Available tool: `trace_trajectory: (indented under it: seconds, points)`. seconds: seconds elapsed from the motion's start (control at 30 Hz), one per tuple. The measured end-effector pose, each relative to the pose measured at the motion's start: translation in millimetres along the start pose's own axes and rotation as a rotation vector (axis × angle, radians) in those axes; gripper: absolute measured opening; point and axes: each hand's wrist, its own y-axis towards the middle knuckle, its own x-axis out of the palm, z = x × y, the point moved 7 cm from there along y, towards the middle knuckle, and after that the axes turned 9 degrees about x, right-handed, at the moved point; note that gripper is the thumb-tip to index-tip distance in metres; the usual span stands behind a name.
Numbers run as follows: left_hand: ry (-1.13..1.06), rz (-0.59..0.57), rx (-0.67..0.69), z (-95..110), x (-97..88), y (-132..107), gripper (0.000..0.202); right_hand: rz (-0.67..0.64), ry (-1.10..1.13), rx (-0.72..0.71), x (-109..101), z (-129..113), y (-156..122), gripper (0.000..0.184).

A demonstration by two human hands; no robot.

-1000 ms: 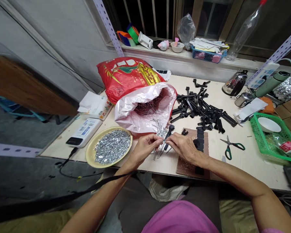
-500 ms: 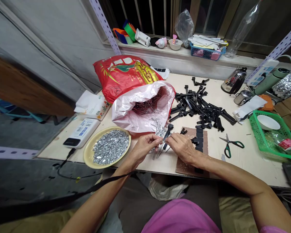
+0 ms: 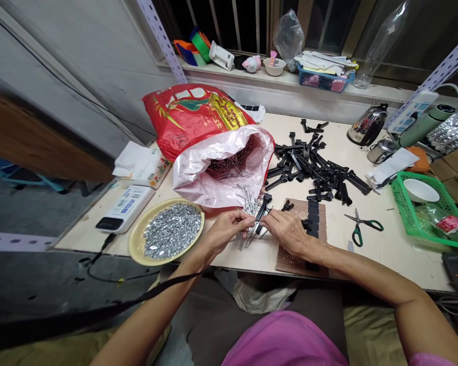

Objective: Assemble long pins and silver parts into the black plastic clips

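My left hand [image 3: 227, 233] is closed in a pinch on a thin silvery metal pin [image 3: 257, 221]. The fingertips of my right hand [image 3: 287, 231] are closed at the pin's other end; any smaller part between them is too small to make out. Under and behind my fingers lies a loose heap of long metal pins [image 3: 249, 201], along with a black plastic clip-like part [image 3: 266, 203]. Left of my left hand, a yellow plate [image 3: 134, 243] holds many small metal washers [image 3: 171, 231]. A brown board [image 3: 290, 262] with black squares lies partly beneath my right hand.
Behind my hands a red and white bag [image 3: 198, 122] lies with its mouth towards me, metal pins inside. Many black plastic parts [image 3: 309, 162] are piled to its right. Scissors [image 3: 361, 223], a green basket [image 3: 399, 203] and a kettle [image 3: 367, 125] stand further right. A white power bank [image 3: 127, 208] lies left.
Both hands stay together over the pins, with barely any finger movement. The whole view has shifted slightly.
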Motion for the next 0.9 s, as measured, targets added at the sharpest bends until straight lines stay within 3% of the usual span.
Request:
trace_trajectory:
  seconds: [0.13, 0.23, 0.43, 0.7, 0.8, 0.9]
  points:
    - [-0.035, -0.071, -0.076, -6, 2.6, 0, 0.047, -0.076, 0.043, -0.03, 0, 0, -3, 0.017]
    - [-0.059, -0.117, -0.121, -12, 4.6, 1, 0.047, -0.077, 0.066, -0.047, 1, 0, -7, 0.021]
    - [-0.063, -0.143, -0.148, -17, 5.4, 3, 0.043, -0.13, 0.248, 0.15, 10, 14, -13, 0.018]
    - [-0.212, -0.155, -0.238, -11, 36.0, -2, 0.04, -0.087, 0.422, 0.288, -13, 44, -42, 0.022]
    - [-0.086, -0.158, -0.186, -11, 43.1, 2, 0.045, -0.055, 0.398, 0.368, -22, 68, -60, 0.023]
    - [0.267, -0.223, 0.064, -7, 50.3, 7, 0.047, -0.023, 0.3, 0.427, -28, 100, -77, 0.023]
